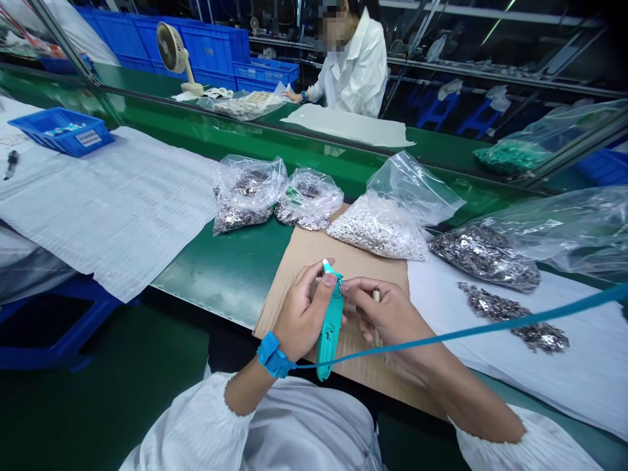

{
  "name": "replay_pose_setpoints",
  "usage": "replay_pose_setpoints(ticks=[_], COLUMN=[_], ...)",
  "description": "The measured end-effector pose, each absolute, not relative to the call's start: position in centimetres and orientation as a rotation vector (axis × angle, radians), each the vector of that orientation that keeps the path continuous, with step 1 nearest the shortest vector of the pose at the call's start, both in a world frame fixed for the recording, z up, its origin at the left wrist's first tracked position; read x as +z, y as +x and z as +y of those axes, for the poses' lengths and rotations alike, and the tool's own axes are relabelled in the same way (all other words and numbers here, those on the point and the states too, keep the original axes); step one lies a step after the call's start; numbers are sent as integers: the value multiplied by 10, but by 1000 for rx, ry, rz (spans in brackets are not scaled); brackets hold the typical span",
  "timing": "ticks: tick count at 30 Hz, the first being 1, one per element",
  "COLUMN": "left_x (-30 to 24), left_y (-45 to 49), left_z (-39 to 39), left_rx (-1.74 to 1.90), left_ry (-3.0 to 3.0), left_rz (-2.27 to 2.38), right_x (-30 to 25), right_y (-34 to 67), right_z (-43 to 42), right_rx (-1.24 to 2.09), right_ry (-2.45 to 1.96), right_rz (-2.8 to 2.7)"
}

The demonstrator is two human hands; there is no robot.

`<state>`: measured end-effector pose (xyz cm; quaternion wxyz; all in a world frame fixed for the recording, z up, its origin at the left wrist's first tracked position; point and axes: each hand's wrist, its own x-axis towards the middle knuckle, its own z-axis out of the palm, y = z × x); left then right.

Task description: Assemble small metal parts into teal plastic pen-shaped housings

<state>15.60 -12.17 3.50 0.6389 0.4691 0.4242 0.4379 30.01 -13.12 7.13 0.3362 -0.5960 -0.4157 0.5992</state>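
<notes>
The left hand wraps tightly around a teal plastic tool above a cardboard sheet. The right hand reaches its tip, though any pinch cannot be told.

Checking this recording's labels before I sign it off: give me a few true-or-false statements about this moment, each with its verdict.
1. The left hand grips a teal plastic tool. True.
2. The right hand wears the blue wrist strap. False: the strap is on the left wrist.
3. Both hands are above a brown cardboard sheet. True.
4. The loose metal parts lie on the cardboard. False: they lie on a white sheet to its right.
5. The co-worker across the bench wears a white coat. True.
</notes>
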Motion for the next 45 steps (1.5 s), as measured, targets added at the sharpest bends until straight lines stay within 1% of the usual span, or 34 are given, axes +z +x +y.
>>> replay_pose_setpoints(ticks=[3, 7, 11, 16, 18, 21, 26, 29, 31, 32, 35, 37, 38, 40, 45], left_x=[32, 35, 37, 34, 33, 31, 32, 36, 39, 40, 41, 38, 36, 32, 28], left_y=[157, 157, 155, 154, 154, 154, 155, 156, 155, 154, 151, 153, 155, 161, 173], left_z=[-124, -126, -126, -124, -124, -124, -122, -120, -119, -118, -112, -107, -105, -102, -97], left_rx=[1012, 1039, 1049, 1042, 1041, 1044, 1037, 980, 957, 955, 916, 861, 831, 789, 809], left_ry=[1100, 1143, 1122, 1095, 1100, 1114, 1090, 948, 858, 841, 913, 1004, 1042, 1121, 1507], left_rz=[973, 968, 955, 899, 882, 887, 895, 906, 959, 994, 1044, 1010, 982, 935, 1028], right_x=[71, 71, 67, 65, 65, 64, 59, 60, 63, 66, 70, 68, 64, 54, 29], right_y=[298, 293, 292, 299, 302, 302, 293, 294, 306, 317, 368, 412, 433, 469, 502], right_z=[-132, -134, -135, -133, -134, -136, -138, -134, -131, -131, -138, -149, -155, -166, -175], right_rx=[1438, 1334, 1421, 1726, 1792, 1795, 1648, 1637, 1479, 1288, 515, 151, 62, 11, -30], right_ry=[-1604, -1609, -1534, -1386, -1326, -1282, -1362, -1432, -1567, -1677, -2097, -2408, -2527, -2692, -2683], right_rz=[-1186, -1190, -1122, -984, -959, -941, -900, -1021, -1267, -1430, -1817, -1824, -1803, -1763, -1758])
